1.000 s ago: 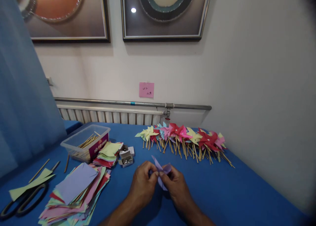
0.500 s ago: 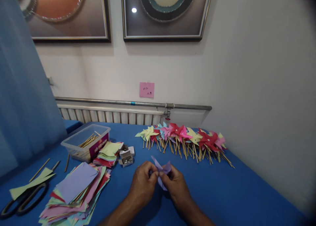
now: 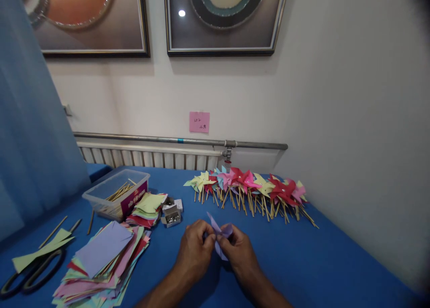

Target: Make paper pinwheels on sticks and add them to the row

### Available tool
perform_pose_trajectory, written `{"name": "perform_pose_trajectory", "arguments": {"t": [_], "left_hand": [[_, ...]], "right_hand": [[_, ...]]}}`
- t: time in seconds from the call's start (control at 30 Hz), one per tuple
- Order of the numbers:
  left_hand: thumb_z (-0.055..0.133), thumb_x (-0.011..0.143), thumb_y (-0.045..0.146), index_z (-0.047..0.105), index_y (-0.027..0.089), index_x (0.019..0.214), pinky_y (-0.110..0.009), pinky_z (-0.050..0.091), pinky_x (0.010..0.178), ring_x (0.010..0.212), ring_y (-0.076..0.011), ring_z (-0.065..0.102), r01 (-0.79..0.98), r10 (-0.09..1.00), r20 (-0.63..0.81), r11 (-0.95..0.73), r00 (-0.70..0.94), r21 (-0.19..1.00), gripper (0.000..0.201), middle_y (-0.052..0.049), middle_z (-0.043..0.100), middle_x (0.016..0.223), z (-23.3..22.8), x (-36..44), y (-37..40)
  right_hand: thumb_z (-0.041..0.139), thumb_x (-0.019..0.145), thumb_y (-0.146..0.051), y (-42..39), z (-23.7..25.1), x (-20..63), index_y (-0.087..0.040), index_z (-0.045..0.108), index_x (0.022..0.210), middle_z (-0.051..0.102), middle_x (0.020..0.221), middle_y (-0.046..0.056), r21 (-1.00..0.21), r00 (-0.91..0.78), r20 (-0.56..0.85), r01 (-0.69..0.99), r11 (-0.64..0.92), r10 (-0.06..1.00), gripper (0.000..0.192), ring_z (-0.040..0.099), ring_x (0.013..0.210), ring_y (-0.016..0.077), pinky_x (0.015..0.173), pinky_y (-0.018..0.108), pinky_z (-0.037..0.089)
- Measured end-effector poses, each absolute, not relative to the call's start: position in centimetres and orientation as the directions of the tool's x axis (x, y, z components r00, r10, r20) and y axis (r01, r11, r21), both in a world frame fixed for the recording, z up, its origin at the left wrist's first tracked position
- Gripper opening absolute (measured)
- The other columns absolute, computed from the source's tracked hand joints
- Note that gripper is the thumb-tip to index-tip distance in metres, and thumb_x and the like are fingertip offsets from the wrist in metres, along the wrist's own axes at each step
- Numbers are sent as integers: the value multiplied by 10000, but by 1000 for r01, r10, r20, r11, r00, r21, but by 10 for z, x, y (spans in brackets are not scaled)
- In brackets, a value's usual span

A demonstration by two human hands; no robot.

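Note:
A purple paper pinwheel (image 3: 226, 230) with folded blades is between my two hands, above the blue tablecloth. My left hand (image 3: 195, 245) is closed, thumb and forefinger pinching at the pinwheel's middle. From the other side my right hand (image 3: 238, 250) grips the paper, its thumb close to the centre. Whether a pin sits between the fingertips is too small to tell. Beyond my hands lies a row of finished pinwheels (image 3: 242, 178) on wooden sticks, in red, pink, yellow and blue. Small boxes of metal pins (image 3: 172, 217) stand just left of my hands.
At left, a stack of coloured paper (image 3: 104, 249) lies near black-handled scissors (image 3: 43, 272) with green paper strips on them. Behind are a smaller paper pile (image 3: 149, 205) and a clear plastic tub (image 3: 94, 198) of sticks. A blue curtain (image 3: 33, 119) hangs at the left; a radiator (image 3: 154, 158) runs behind.
Almost nothing differs. Both hands keep hold of the purple pinwheel in the same place, and the view has shifted very slightly.

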State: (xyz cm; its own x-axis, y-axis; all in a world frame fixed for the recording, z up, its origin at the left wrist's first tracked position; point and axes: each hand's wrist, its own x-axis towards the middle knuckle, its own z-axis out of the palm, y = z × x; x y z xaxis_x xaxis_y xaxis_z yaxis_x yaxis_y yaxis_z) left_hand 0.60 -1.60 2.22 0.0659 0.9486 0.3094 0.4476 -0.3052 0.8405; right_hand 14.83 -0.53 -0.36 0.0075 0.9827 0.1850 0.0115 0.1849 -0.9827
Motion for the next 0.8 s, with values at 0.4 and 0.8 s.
{"name": "perform_pose_trajectory", "arguments": {"t": [0.4,0.8], "left_hand": [[507,826,163,531,200,702,-307,343,756,790,-191,558,509,939,327,-336,110,793,132,-15,615,762,20,4,-15],[472,847,131,532,190,728,-330,322,783,814,-194,540,608,924,362,-357,121,709,146,-20,612,783,21,5,-20]], "right_hand": [[690,711,-377,-7,-3,149,-187,606,730,518,580,-62,-987,-28,159,16,159,987,209,440,518,106,505,225,347],[654,734,-374,-6,-5,148,-196,601,724,507,560,-67,-984,-46,160,77,163,986,187,442,499,107,481,218,337]]}}
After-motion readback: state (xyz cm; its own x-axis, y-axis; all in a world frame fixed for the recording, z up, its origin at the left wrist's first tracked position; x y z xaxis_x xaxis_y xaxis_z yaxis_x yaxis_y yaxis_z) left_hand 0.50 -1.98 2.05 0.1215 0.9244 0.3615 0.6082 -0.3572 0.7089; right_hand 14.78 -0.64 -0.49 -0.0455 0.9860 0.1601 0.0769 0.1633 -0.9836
